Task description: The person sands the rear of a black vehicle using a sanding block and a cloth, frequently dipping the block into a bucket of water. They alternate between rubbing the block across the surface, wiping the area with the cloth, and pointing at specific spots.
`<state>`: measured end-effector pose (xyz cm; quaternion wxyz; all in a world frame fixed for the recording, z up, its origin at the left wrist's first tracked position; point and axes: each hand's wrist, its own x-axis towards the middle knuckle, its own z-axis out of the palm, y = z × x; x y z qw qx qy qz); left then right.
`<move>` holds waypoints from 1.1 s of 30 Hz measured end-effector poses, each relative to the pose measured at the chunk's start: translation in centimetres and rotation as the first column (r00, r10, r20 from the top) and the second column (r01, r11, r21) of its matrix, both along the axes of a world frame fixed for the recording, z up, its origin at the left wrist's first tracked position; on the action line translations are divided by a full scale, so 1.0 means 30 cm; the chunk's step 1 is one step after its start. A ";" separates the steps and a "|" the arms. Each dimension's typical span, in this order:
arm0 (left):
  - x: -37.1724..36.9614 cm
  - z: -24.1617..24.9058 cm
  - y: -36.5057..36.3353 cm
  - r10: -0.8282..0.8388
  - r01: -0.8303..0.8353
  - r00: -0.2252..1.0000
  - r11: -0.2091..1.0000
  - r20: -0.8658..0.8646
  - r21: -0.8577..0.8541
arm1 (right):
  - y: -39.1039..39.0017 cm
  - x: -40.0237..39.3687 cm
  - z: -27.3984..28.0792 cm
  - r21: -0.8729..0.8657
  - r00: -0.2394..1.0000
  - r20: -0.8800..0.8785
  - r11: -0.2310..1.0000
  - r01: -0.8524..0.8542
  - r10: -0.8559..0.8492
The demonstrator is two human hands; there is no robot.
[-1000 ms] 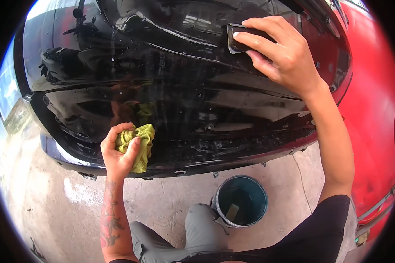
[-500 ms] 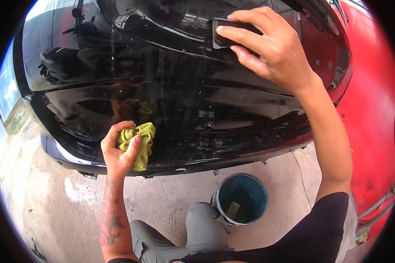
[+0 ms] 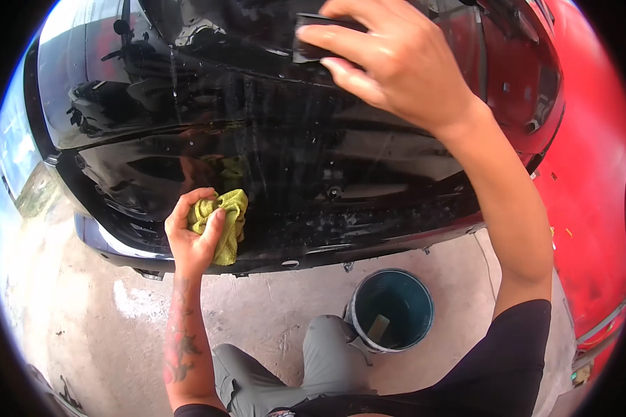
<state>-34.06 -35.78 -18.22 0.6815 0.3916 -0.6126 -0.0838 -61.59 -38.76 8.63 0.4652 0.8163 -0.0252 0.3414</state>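
Observation:
My right hand grips a dark, flat rectangular block between thumb and fingers. The block lies against the glossy, wet black car panel, near the top of the view. Lower on the left, my left hand is closed around a crumpled yellow-green cloth. This hand rests by the panel's lower edge, and part of the cloth hangs out past the thumb. Water drops and streaks show on the black surface.
A dark bucket of water stands on the concrete floor by my knees, with a pale rectangular piece inside. A red car body is close on the right. A thin cable runs along the floor.
My right hand has slid the block left and slightly up across the black panel. The left hand stays with the cloth near the lower edge; the view has shifted slightly.

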 end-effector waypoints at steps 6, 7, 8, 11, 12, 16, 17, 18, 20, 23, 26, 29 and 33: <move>-0.008 -0.004 0.002 0.017 -0.018 1.000 1.000 -0.022 -0.010 | 0.034 -0.029 -0.029 -0.092 0.988 0.043 0.984 0.152 -0.149; -0.011 -0.001 0.004 0.028 -0.029 1.000 0.999 -0.010 -0.017 | 0.079 -0.065 -0.038 -0.057 0.964 0.052 0.963 0.263 -0.260; -0.014 0.003 0.007 0.047 -0.046 0.999 0.999 0.010 -0.029 | 0.103 -0.109 -0.045 -0.024 0.928 0.053 0.929 0.369 -0.368; -0.012 0.003 -0.002 0.055 -0.055 0.998 0.998 0.020 -0.015 | 0.134 -0.312 -0.137 0.083 0.929 0.289 0.973 0.217 -0.232; -0.018 0.014 0.001 0.059 -0.059 0.997 0.998 0.040 -0.006 | 0.192 -0.377 -0.186 0.173 0.895 0.374 0.967 0.189 -0.242; -0.075 0.115 0.057 0.090 -0.084 0.983 0.995 0.160 -0.045 | 0.311 -0.675 -0.620 0.622 0.654 0.602 0.783 -0.024 -0.458; -0.105 0.168 0.078 0.120 -0.098 0.969 0.989 0.214 -0.109 | 0.313 -0.739 -0.786 0.743 0.541 0.629 0.636 -0.208 -0.558; -0.136 0.220 0.102 0.151 -0.109 0.953 0.980 0.263 -0.168 | 0.315 -0.760 -0.953 0.725 0.356 0.677 0.499 -0.475 -0.645; -0.197 0.342 0.152 0.156 -0.144 0.944 0.988 0.292 -0.064 | 0.330 -0.831 -1.286 0.660 0.208 0.649 0.407 -0.632 -0.731; -0.291 0.504 0.191 0.295 -0.361 0.869 0.927 0.398 0.101 | 0.402 -0.821 -1.602 0.612 0.098 0.577 0.350 -0.709 -0.811; -0.335 0.569 0.151 0.413 -0.561 0.707 0.822 0.574 0.099 | 0.453 -0.779 -1.707 0.546 0.115 0.522 0.227 -0.806 -0.845; -0.392 0.610 0.138 0.410 -0.600 0.653 0.793 0.637 0.105 | 0.458 -0.763 -1.752 0.552 0.157 0.506 0.179 -0.815 -0.848; -0.459 0.635 0.138 0.385 -0.627 0.595 0.771 0.706 0.107 | 0.448 -0.759 -1.803 0.432 0.054 0.507 0.199 -0.880 -0.860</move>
